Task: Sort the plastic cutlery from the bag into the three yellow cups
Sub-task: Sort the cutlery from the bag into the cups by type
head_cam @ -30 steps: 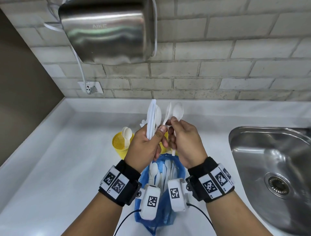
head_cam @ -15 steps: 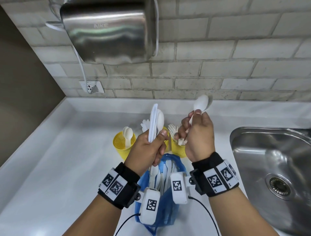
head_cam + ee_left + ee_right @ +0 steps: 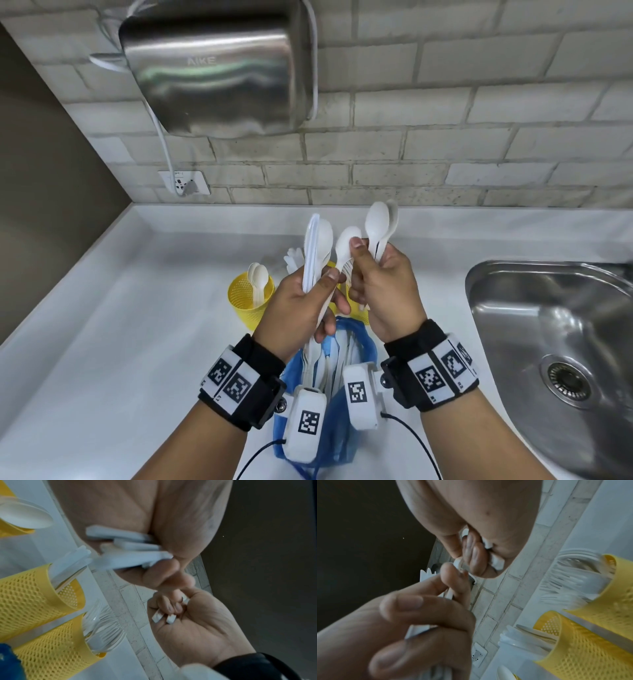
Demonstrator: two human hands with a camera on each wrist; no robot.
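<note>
Hands meet above the white countertop (image 3: pixel 102 342), both raised with backs toward the head camera. Furthest left of the grips, a yellow mesh plastic cup (image 3: pixel 250 301) stands on the counter with a few white plastic spoons (image 3: pixel 258 277) upright in it. The left hand (image 3: pixel 298 308), wrist cocked back and fingers curled, grips a bundle of white plastic cutlery (image 3: pixel 317 253), knives and a spoon bowl showing above the thumb, the handles running down out of the fist. Below both wrists, the blue plastic bag (image 3: pixel 342 353) lies open on the counter with more white cutlery inside. Between the two fists, a single white plastic spoon (image 3: pixel 346 245) rises bowl-up, pinched at its neck by the right thumb and forefinger; its handle runs down toward the left hand's bundle. The right hand (image 3: pixel 387 291), fingers folded in, also clamps two nested white plastic spoons (image 3: pixel 378 226) that stand bowl-up above its knuckles. Behind the hands, two more yellow mesh cups (image 3: pixel 42 601) sit side by side, one with knives, one with forks. Right of the grips, well apart, lies the stainless steel sink (image 3: pixel 555 342).
</note>
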